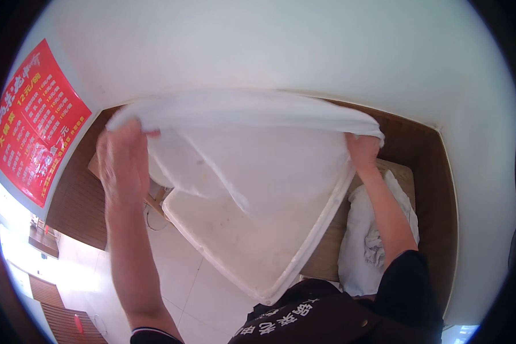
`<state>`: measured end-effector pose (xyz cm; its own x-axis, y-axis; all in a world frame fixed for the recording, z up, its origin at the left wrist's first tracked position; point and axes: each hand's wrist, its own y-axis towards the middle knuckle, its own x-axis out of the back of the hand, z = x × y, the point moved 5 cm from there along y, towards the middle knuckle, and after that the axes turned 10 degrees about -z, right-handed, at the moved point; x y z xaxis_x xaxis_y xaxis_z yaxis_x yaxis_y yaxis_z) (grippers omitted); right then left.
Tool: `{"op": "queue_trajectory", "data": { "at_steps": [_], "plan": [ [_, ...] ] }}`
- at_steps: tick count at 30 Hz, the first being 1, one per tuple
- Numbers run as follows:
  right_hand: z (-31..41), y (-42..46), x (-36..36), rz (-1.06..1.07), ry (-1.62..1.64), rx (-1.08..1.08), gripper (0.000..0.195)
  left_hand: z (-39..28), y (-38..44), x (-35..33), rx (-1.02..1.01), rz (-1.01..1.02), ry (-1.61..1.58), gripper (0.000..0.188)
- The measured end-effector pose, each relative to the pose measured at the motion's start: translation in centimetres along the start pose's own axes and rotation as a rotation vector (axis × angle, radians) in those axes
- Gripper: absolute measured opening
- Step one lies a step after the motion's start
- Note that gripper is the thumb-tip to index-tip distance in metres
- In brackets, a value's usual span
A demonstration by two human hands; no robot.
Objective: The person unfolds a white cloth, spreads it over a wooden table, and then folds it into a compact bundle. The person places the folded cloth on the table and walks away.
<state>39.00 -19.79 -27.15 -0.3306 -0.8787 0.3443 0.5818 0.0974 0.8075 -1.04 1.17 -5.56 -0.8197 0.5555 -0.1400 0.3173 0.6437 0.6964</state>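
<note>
A thin white cloth (249,109) is stretched wide between my two raised hands, and its far edge bows up against the wall. My left hand (124,159), blurred, is at the cloth's left end with its fingers closed on it. My right hand (363,150) grips the bunched right corner. Below the cloth is a white, shallow, tray-like piece (258,241) with a raised rim, perhaps foam. One of its corners points toward my body. Folds of the cloth hang over its far part and hide it.
A white cloth bundle (352,249) lies to the right on a wooden tabletop (322,258). Brown wood panelling (434,206) lines the lower wall. At the left hangs a red poster (41,124) bearing writing. Pale floor tiles (185,284) show below left.
</note>
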Motion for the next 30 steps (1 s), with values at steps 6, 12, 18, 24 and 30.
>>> {"op": "queue_trajectory", "data": {
  "at_steps": [6, 12, 18, 24, 30],
  "plan": [
    [-5.4, 6.8, 0.2, -0.308, -0.119, 0.278, 0.023, -6.2, 8.5, -2.8, -0.209, 0.244, -0.248, 0.024],
    [-2.5, 19.5, 6.0, -0.262, -0.096, -0.03, 0.068, -15.2, 10.0, -0.6, -0.391, 0.316, -0.124, 0.039],
    [3.9, 28.1, 15.8, -0.929, 0.04, 0.195, 0.062, -19.1, 5.6, 2.9, -0.544, -0.194, 0.375, 0.045],
    [6.3, 17.2, 7.8, 0.634, 0.232, 0.278, 0.084, -18.5, 3.0, 1.0, -0.468, 0.189, 0.124, 0.041],
    [5.3, 2.6, 0.6, 0.796, 0.133, 0.148, 0.096, -22.0, 5.0, 1.0, -0.278, 0.169, -0.204, 0.042]
  ]
}}
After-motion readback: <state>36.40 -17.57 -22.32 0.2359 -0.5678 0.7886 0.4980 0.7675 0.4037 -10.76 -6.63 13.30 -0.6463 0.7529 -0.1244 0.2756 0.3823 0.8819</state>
